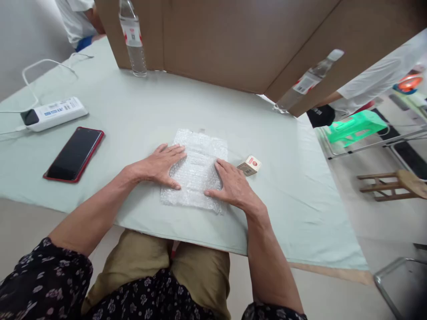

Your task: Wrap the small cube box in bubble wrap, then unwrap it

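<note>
Clear plastic bubble wrap (198,171), roughly rectangular, lies flat on the table near the person's edge; surface pebbled, crosswise creases through the middle, edges ragged. Both hands rest on it from opposite sides.

Left hand (164,165): palm down at the wrap's left edge, fingertips on the plastic, fingers slightly parted, thumb well out from them. Right hand (236,186): palm down at the right edge, fingers lying close together, thumb apart and pointing inward across the wrap. Neither hand is clamped on anything.

Just beyond the right hand, box (250,165): small, card, cube-like; pale top with a red mark, brown sides with dark print, too small to read.

Under all, cloth (133,106): pale green, smooth weave. To the left, phone (73,154): dark glossy screen, red case. Behind it, power strip (55,113): white plastic, black end, blue lettering not legible, white cables attached.

Far side, cardboard (216,40): brown, upright, folded into panels. Before it, left bottle (133,38) and right bottle (308,82): clear plastic; white-and-red labels, each with a dark printed block, wording unreadable.
</note>
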{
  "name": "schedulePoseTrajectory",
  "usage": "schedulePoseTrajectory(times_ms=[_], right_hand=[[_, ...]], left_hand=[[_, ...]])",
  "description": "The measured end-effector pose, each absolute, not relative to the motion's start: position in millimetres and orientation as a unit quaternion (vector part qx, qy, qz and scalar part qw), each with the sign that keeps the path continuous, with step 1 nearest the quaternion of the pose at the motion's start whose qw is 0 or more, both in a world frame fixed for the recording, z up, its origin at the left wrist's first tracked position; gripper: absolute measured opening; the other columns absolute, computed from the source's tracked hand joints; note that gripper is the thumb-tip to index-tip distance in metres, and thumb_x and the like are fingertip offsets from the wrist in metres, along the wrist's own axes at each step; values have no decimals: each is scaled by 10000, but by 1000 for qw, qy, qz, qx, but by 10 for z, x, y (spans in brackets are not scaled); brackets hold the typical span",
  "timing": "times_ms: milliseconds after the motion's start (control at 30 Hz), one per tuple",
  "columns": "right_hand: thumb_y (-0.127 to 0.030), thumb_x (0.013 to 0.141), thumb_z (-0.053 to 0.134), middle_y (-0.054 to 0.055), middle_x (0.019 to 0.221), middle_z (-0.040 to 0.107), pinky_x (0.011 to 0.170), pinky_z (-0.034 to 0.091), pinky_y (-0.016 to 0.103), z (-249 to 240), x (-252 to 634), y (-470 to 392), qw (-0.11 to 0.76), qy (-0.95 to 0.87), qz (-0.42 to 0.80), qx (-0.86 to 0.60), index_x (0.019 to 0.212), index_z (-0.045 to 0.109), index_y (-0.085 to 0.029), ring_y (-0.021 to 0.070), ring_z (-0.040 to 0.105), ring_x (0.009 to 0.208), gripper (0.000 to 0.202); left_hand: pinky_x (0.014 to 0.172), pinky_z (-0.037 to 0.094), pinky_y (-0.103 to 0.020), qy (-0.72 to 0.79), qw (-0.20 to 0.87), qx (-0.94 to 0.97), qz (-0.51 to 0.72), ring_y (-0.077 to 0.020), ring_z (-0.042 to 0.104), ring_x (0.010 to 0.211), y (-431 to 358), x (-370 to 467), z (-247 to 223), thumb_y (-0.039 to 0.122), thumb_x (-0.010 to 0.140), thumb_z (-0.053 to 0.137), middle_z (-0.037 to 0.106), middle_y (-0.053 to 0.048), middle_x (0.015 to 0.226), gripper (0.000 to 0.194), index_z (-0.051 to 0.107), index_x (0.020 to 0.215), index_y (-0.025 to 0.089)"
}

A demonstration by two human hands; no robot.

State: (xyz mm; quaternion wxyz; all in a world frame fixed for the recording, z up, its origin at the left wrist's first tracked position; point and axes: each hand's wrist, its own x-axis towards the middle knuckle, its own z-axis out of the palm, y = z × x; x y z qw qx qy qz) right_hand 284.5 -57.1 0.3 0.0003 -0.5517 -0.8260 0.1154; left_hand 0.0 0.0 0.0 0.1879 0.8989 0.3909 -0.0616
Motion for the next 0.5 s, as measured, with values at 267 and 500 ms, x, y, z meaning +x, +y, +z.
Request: schedulePoseTrajectory(times_ms=[267,500], right_hand=[[-617,816,662,202,1590,420,1136,391,600,6,2933,-560,28,-831,139,-538,1476,461,-160,406,409,1454,827],[-393,917,564,110,1275,699,1077,432,549,113,3121,-511,292,-738,48,-606,1246,649,-246,317,600,1229,370]], left_hand=[[1268,-5,-545,383,208,898,-68,-363,64,1582,11,-18,22,839,737,572,84,-156,1715,1183,176,1622,162],[1252,119,-569,404,194,893,45,-353,244,1538,12,-13,-21,724,838,563,292,-158,1664,930,330,1569,199]])
